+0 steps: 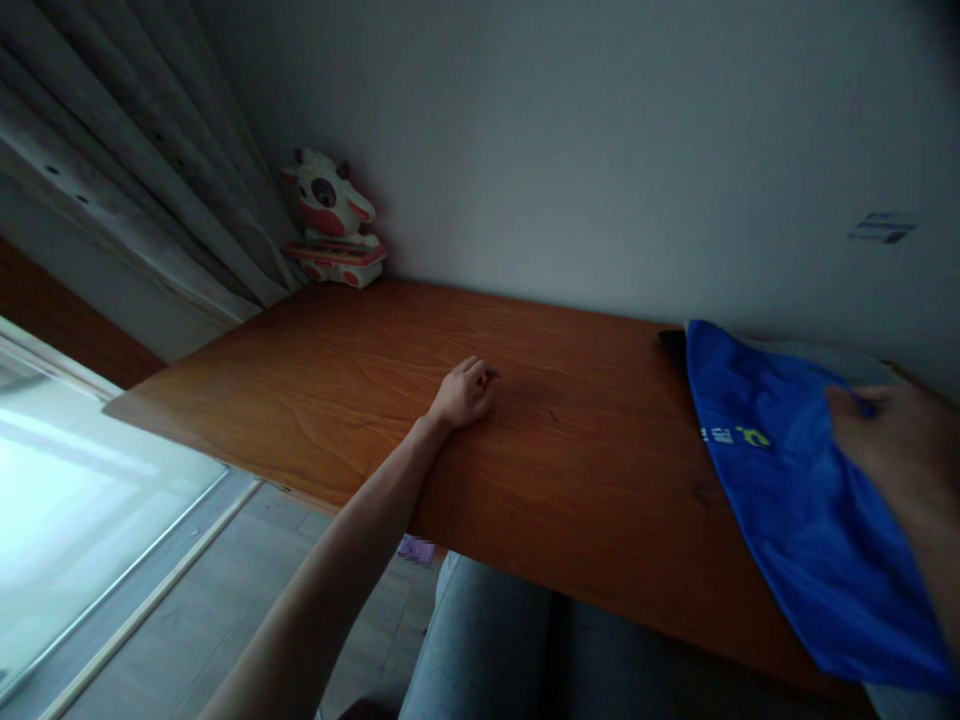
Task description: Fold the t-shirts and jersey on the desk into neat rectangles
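On the wooden table, my left hand (466, 392) rests with its fingers loosely curled, a gap showing by the thumb and nothing held. At the right, a shiny blue cloth (780, 470) lies creased over the table, its lower end reaching past the front edge. White lettering and a yellow-green mark are printed on it; whether it is a bag or a garment I cannot tell. My right hand (896, 435), somewhat blurred, pinches the cloth's upper right part between thumb and fingers. A dark corner of something (673, 345) sticks out beneath the cloth's far left edge.
A cow-shaped toy with a keyboard (337, 250) stands in the far left corner, by a grey curtain (150, 150). The brown table (585, 420) meets the wall (562, 150) behind. Pale material (825, 360) lies behind the blue cloth. My legs (487, 640) are under the front edge.
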Demonstrator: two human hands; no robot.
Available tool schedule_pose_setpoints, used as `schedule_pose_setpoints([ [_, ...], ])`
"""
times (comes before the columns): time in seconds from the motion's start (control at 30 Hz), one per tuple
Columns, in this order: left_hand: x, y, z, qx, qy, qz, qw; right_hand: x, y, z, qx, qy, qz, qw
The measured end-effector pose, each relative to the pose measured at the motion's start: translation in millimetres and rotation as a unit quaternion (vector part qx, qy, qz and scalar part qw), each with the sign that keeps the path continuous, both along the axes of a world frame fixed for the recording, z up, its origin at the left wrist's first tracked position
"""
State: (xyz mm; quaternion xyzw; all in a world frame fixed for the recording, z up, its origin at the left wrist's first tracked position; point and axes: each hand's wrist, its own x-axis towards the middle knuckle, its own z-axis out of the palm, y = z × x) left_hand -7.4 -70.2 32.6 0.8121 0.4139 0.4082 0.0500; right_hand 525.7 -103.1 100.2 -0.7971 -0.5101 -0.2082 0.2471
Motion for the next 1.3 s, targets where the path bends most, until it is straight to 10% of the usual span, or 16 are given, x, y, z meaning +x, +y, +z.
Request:
schedule_pose_setpoints([
  [0.13, 2.2, -2.7, 1.4, -0.033, -0.039, -0.010, 0.999, -129.3, 5.6, 63.9, 0.098, 0.051, 0.145, 0.983],
  [0.3, 0.6, -8.4, 6.3, -0.234, -0.219, -0.054, 0.946, -237.1, -0.1, 92.7, 0.121, 0.190, 0.454, 0.862],
  [0.47, 0.4, -10.3, 8.3, -0.351, -0.339, -0.035, 0.872, -247.9, 10.3, 30.9, -0.084, 0.233, 0.530, 0.811],
  [0.7, 8.9, -13.7, 11.9, -0.396, -0.369, -0.056, 0.839, -239.8, 10.0, -78.5, -0.037, 0.352, 0.443, 0.824],
  [1.1, 50.3, -32.3, 15.4, -0.335, -0.243, -0.161, 0.896, -278.8, -17.8, -78.6, -0.020, 0.471, 0.437, 0.766],
  [1.3, 42.1, -35.7, 22.7, -0.295, -0.167, -0.089, 0.937, -275.8, -18.8, -64.7, -0.030, 0.477, 0.452, 0.753],
])
